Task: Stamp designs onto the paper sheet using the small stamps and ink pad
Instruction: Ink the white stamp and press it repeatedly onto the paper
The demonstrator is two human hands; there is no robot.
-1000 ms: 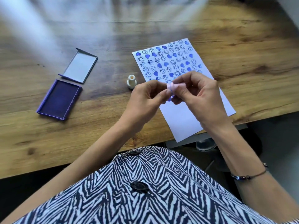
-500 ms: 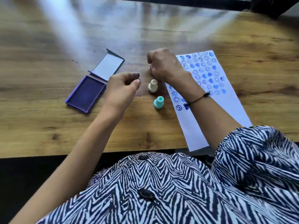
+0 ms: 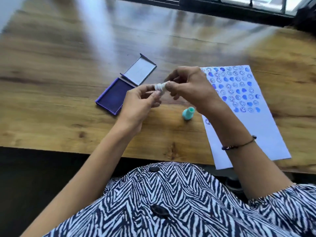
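A small cream stamp (image 3: 160, 86) is held above the table between both hands. My left hand (image 3: 142, 101) pinches its left end and my right hand (image 3: 189, 86) grips its right end. A teal stamp (image 3: 188, 113) stands upright on the wood just below my right hand. The white paper sheet (image 3: 266, 134) lies to the right, its upper half covered in blue smiley and heart prints, partly hidden by my right forearm. The purple ink pad (image 3: 112, 97) lies open to the left, its lid (image 3: 139, 71) folded back.
The wooden table (image 3: 68, 65) runs wide to the left and back. Its front edge passes just before my zebra-patterned top (image 3: 171, 202). A dark window frame (image 3: 239, 6) lines the far side. The paper's lower corner overhangs the table edge.
The cream stamp that stood on the table is now lifted and held between both hands. My hands have come together near the ink pad. The teal stamp stays put.
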